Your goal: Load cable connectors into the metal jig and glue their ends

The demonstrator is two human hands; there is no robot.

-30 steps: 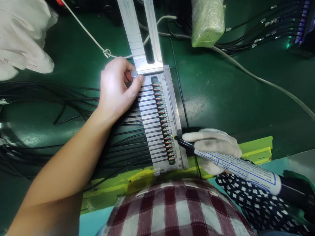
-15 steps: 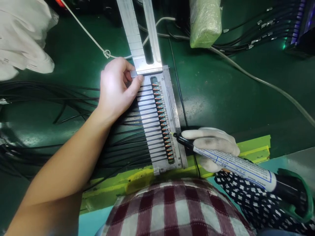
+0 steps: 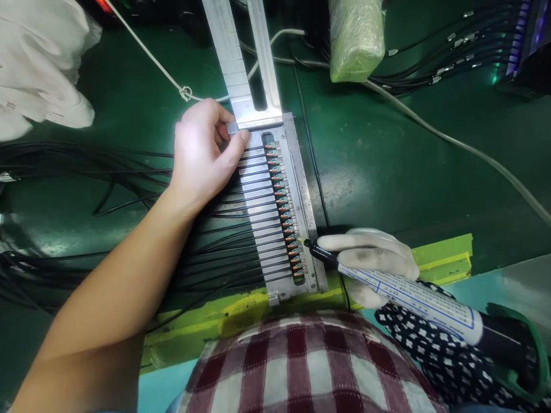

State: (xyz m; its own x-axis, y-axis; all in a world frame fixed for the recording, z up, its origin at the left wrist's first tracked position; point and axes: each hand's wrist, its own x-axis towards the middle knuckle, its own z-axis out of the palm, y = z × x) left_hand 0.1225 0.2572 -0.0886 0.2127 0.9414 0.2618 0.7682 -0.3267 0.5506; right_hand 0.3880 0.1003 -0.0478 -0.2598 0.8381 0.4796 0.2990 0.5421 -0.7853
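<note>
My left hand point(image 3: 204, 152) is bare, its thumb and fingers closed on the upper left corner of a metal fixture point(image 3: 258, 212). Black cables point(image 3: 241, 242) lie side by side across that fixture, and their stripped ends with fine coloured wires meet a row of small metal connectors point(image 3: 282, 199) over a slot. In a white glove, my right hand point(image 3: 374, 252) grips a thick marker pen point(image 3: 413, 292) with a printed white label and black ends. The pen's pale tip is at the lower part of the connector row; whether it touches is hard to see.
A slotted metal bar point(image 3: 232, 63) extends away from the fixture's top. Beyond it lie a plastic-wrapped green block point(image 3: 357, 46), a grey cord point(image 3: 451, 140) and more black cables. White cloth point(image 3: 43, 63) is at upper left. A yellow-green strip point(image 3: 443, 261) edges the dark green table.
The pen tip has moved slightly down along the connector row, toward me. My left hand keeps its hold on the fixture. The whole view has shifted a little.
</note>
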